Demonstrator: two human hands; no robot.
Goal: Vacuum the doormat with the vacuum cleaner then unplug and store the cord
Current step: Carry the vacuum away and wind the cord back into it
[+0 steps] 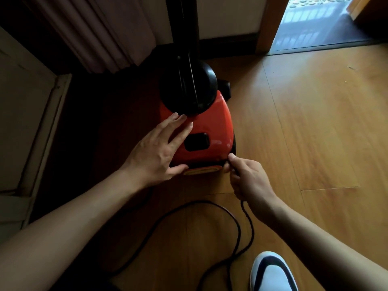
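Observation:
A red vacuum cleaner (212, 127) with a black dome and an upright black tube (184, 38) stands on the wooden floor in the middle of the head view. My left hand (156, 151) lies flat on its red top, fingers spread. My right hand (246, 177) pinches the black cord (237, 223) right at the vacuum's rear right corner. From that hand the cord runs down and loops loosely over the floor toward me. The doormat (315, 19) lies beyond the open doorway at the top right.
A pale curtain (94, 32) hangs at the upper left, with a white cabinet or door panel (25, 114) along the left. A wooden door frame (270, 24) borders the doorway. My white and dark shoe (270, 271) rests at the bottom beside the cord loop.

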